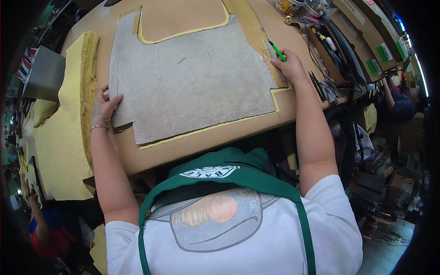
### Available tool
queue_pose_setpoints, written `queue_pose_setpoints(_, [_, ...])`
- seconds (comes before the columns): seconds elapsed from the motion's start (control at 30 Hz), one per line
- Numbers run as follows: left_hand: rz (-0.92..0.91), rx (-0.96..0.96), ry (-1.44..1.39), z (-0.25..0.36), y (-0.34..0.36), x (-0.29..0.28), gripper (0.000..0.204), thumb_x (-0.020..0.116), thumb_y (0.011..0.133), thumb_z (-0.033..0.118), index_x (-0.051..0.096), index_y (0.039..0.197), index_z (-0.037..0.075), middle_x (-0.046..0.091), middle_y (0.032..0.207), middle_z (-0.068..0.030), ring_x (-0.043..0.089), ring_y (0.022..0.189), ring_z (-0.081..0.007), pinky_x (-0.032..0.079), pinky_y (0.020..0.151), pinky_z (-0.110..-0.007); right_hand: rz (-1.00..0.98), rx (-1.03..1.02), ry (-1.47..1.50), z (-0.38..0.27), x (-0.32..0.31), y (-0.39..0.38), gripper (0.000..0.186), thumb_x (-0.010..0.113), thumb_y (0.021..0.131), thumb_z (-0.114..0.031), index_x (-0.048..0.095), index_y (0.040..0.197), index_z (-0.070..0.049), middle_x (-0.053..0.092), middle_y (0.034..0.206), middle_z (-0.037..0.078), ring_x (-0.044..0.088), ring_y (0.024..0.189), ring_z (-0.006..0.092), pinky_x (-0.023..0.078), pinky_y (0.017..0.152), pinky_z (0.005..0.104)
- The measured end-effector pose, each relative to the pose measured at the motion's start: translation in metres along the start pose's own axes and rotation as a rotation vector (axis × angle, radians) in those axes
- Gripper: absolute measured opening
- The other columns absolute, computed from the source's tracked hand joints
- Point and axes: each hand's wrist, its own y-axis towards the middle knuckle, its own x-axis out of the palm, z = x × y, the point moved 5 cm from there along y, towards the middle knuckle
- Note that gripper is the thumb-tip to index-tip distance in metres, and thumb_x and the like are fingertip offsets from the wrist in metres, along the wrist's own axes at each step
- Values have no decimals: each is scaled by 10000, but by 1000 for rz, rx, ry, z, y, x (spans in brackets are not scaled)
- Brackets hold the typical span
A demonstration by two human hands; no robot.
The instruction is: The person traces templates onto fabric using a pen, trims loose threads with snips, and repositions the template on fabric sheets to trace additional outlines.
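Observation:
A large grey pattern board point(197, 78) with a cut-out at its far side lies flat on the table. Yellow sheet material point(211, 131) shows beneath it as a narrow border along the near edge and the cut-out. My left hand point(106, 106) grips the board's left edge, thumb on top and the other fingers partly hidden by the edge. At the board's right side, my right hand point(292, 66) is closed around a slim green pen point(276, 49) whose dark end points away from me. That hand rests by a brown strip point(256, 32) along the board's right edge.
Layered yellow sheets point(68, 114) hang over the table's left part beside a grey box point(45, 73). Cardboard boxes point(362, 39), a tray of tools point(327, 52) and tubs point(289, 5) crowd the right. Other people point(403, 98) work at both sides. The table's near edge point(197, 151) lies before me.

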Motion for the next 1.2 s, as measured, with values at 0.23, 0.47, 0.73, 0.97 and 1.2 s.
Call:
queue_pose_setpoints(0.23, [-25, 75, -5, -10, -2, 5, 604, 646, 693, 54, 315, 1192, -29, 538, 929, -116, 555, 834, -175, 464, 741, -285, -12, 7, 18, 1, 1, 0, 389, 706, 660, -217, 553, 940, 5, 592, 781, 129, 569, 724, 203, 436, 669, 301])
queue_pose_setpoints(0.47, [-9, 111, 57, -3, -7, 8, 594, 648, 692, 52, 319, 1180, -32, 515, 998, -126, 538, 891, -182, 452, 771, -284, -5, -23, -3, -3, -1, 0, 403, 709, 655, -231, 551, 941, 6, 593, 782, 134, 571, 719, 209, 439, 663, 312])
queue_pose_setpoints(0.73, [102, 188, 366, -27, 7, -5, 689, 714, 640, 167, 361, 1183, -69, 446, 1168, -218, 437, 1095, -288, 345, 938, -342, 11, -123, 42, 4, 0, 5, 379, 692, 656, -188, 542, 932, 25, 560, 758, 101, 518, 732, 157, 422, 657, 309])
queue_pose_setpoints(0.97, [69, 107, 431, -9, -6, 5, 681, 715, 639, 241, 392, 1182, -13, 433, 1157, -208, 438, 1074, -315, 356, 919, -331, -63, -74, 144, 19, 2, 7, 246, 636, 732, -114, 528, 924, -5, 501, 670, 12, 461, 606, 90, 382, 555, 234])
queue_pose_setpoints(1.2, [51, 113, 439, -1, -14, 4, 669, 719, 635, 236, 393, 1166, -8, 411, 1130, -190, 415, 1071, -306, 350, 918, -322, -82, -45, 143, 16, 3, 10, 246, 631, 741, -99, 527, 945, -11, 497, 680, -5, 452, 624, 72, 374, 579, 208])
